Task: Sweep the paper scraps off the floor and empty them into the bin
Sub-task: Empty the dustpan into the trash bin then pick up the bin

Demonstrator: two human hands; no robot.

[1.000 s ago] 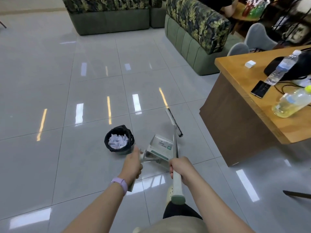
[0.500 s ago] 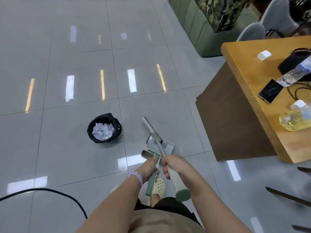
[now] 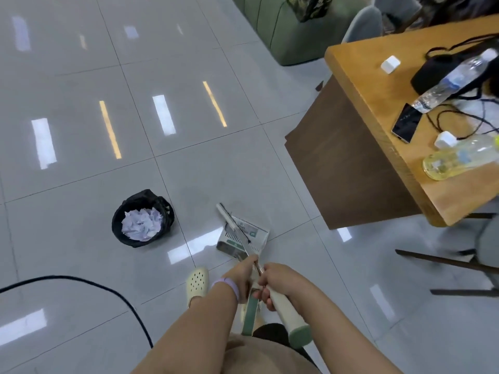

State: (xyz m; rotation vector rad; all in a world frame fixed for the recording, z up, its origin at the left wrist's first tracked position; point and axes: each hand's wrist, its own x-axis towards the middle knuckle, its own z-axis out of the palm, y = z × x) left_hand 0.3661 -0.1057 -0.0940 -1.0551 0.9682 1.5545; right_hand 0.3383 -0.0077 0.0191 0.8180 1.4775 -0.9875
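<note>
A small black bin (image 3: 143, 217) stands on the grey tiled floor, left of centre, with crumpled white paper scraps (image 3: 141, 224) inside it. To its right the grey dustpan (image 3: 243, 234) rests low near the floor, and the broom's head (image 3: 232, 220) lies across it. My left hand (image 3: 242, 273) grips the dustpan's green handle. My right hand (image 3: 278, 282) is closed around the broom's cream handle with its green end cap. The two hands touch each other close to my body.
A wooden desk (image 3: 378, 125) stands at the right with two bottles, a phone (image 3: 407, 122) and cables on it. A black cable (image 3: 81, 282) curves over the floor at lower left. Dark chair legs (image 3: 442, 261) lie at the right. A green sofa (image 3: 280, 28) is behind.
The broom swung from reaching forward to lying across the dustpan. My two hands came together near my body. The view tilted down and the bin now sits further left of the dustpan.
</note>
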